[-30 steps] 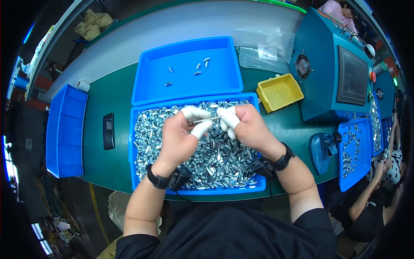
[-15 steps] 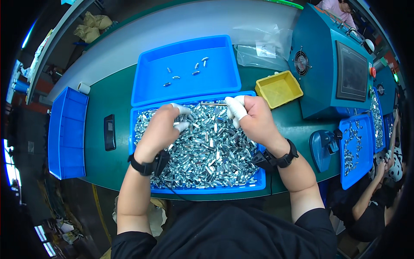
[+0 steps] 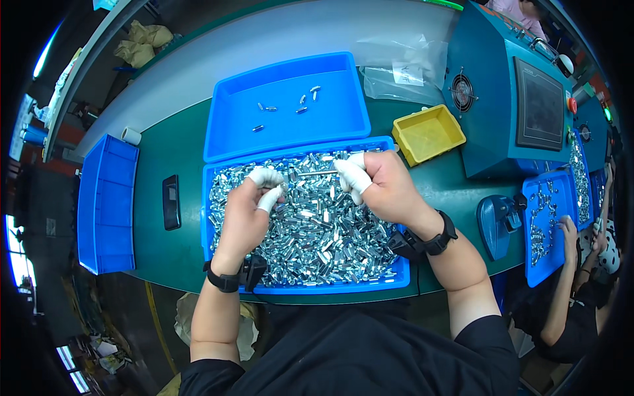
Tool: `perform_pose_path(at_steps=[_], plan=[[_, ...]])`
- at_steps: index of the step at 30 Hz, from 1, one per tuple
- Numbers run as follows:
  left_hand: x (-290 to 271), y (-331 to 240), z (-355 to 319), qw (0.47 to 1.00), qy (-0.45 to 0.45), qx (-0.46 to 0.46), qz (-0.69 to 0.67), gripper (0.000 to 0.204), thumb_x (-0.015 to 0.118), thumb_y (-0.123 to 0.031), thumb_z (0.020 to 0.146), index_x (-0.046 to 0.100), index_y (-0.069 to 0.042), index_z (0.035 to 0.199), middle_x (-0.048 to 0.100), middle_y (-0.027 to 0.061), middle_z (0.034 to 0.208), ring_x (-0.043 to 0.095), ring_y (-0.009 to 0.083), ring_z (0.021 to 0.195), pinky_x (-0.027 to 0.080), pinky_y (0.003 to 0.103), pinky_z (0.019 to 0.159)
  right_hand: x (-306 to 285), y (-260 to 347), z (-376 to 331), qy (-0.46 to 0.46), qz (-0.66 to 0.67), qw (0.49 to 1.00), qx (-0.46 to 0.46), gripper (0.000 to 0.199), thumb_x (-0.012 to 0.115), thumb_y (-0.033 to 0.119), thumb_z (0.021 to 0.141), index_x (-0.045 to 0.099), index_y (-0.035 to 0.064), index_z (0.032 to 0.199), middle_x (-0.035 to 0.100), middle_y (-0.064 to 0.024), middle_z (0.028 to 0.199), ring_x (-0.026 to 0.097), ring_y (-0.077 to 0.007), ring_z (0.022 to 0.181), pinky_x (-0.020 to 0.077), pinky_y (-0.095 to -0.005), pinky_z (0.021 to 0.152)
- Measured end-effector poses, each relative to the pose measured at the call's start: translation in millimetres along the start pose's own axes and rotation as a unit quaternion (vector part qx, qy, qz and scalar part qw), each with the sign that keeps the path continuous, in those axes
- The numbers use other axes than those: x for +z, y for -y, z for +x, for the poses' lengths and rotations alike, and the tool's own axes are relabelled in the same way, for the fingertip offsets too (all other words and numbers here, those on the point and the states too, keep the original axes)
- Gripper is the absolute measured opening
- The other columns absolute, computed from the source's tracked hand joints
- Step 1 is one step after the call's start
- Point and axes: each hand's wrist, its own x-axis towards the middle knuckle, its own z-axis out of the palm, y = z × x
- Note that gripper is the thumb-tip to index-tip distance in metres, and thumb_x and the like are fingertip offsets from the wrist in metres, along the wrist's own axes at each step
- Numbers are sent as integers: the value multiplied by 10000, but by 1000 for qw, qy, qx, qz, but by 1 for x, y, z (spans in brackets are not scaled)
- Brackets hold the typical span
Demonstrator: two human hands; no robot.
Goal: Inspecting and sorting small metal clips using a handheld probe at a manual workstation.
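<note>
White coverings sit on the fingertips of both hands. My right hand (image 3: 383,185) pinches a thin metal rod (image 3: 318,173), its free end pointing left. Facing that end, my left hand (image 3: 243,208) has its thumb and fingers drawn together; whatever lies between them is too small to make out. Both hands are above a blue tray (image 3: 310,290) heaped with small shiny metal pieces (image 3: 330,231). Behind it, touching its far rim, a second blue tray (image 3: 284,82) holds several loose metal pieces (image 3: 258,128).
A yellow bin (image 3: 429,135) stands right of the trays, near a teal machine (image 3: 495,99) with a screen. Farther right are a blue tool (image 3: 495,224) and a co-worker's parts tray (image 3: 536,267). A phone (image 3: 171,201) and blue crate (image 3: 105,204) sit left.
My left hand has turned and its thumb and fingers have come closer together. The rod has shifted slightly left and down. A co-worker's hand now shows over the right-hand tray.
</note>
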Motion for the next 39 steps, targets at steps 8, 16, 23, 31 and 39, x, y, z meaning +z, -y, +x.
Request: perform_pose_path(at_steps=[8, 16, 23, 31, 39], plan=[[17, -20, -11, 974, -12, -4, -227, 184, 587, 60, 922, 620, 10, 1095, 678, 118, 1004, 680, 165, 862, 569, 286, 765, 1, -1, -3, 44, -56, 996, -45, 331, 603, 177, 976, 642, 16, 690, 586, -12, 575, 548, -63, 515, 400, -252, 476], [23, -25, -17, 975, 21, -47, -217, 127, 621, -5, 933, 627, 0, 1060, 689, 86, 863, 691, 156, 751, 558, 250, 645, 5, -2, -6, 29, -101, 986, -130, 220, 657, 154, 906, 664, 24, 728, 574, -106, 566, 540, -239, 490, 390, -344, 467], [42, -30, -13, 950, 3, -64, -304, 59, 626, -73, 955, 621, -29, 994, 674, 61, 795, 632, 105, 634, 486, 216, 551, 2, 1, -9, -6, -137, 966, -221, 140, 680, 134, 858, 683, 41, 753, 572, -143, 584, 573, -328, 524, 405, -407, 469], [65, -43, -17, 950, 21, -29, -310, 50, 628, -52, 948, 610, -28, 988, 677, 64, 812, 643, 108, 649, 491, 210, 559, -7, 2, -14, 45, -70, 986, -144, 197, 646, 159, 922, 688, 39, 770, 594, -48, 576, 570, -177, 499, 413, -317, 478], [81, -48, 6, 978, -10, 52, -204, 60, 630, -30, 937, 608, -10, 990, 675, 73, 814, 644, 112, 660, 497, 215, 568, -25, -3, -11, 70, 170, 975, 127, 335, 610, 231, 970, 662, 42, 698, 564, 26, 572, 486, -48, 506, 349, -263, 462]])
